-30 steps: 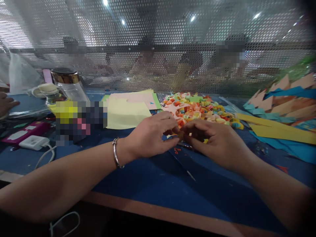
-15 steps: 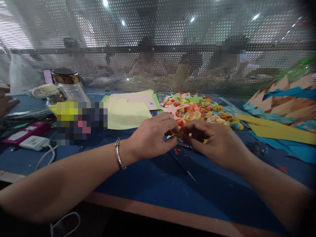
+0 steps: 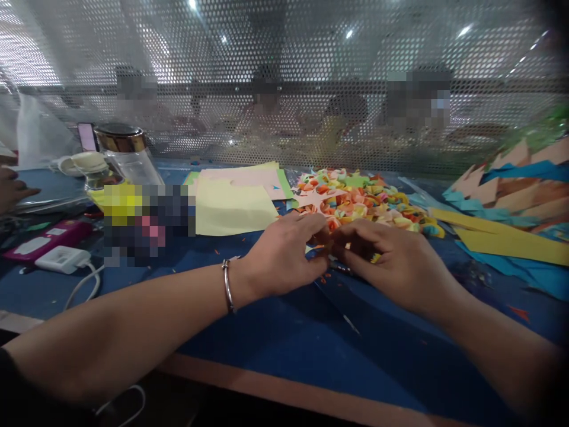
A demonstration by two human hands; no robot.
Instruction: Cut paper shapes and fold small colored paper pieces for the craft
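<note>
My left hand [image 3: 288,255], with a silver bangle at the wrist, and my right hand [image 3: 398,264] meet over the blue table. Both are closed, thumbs and fingertips pinched together. Whatever lies between them is small and mostly hidden by the fingers. Just behind the hands rises a heap of small curled paper pieces [image 3: 368,204] in orange, yellow, green and pink. A pale pink spiky paper cutout [image 3: 316,199] leans against its left side. Below the fingers a thin pointed tool [image 3: 350,323] lies on the blue tabletop [image 3: 284,338].
Pale yellow paper sheets [image 3: 235,207] lie left of the heap. Further left are a clear bottle [image 3: 140,166], a purple box [image 3: 56,240] and a white charger [image 3: 62,259]. Zigzag-cut papers [image 3: 507,184] and yellow strips [image 3: 515,243] are at right. Another person's hand [image 3: 15,188] shows far left.
The view has shifted slightly. Both hands stay pinched together, and my left hand sits a little further right. The other person's hand at the far left has moved slightly.
</note>
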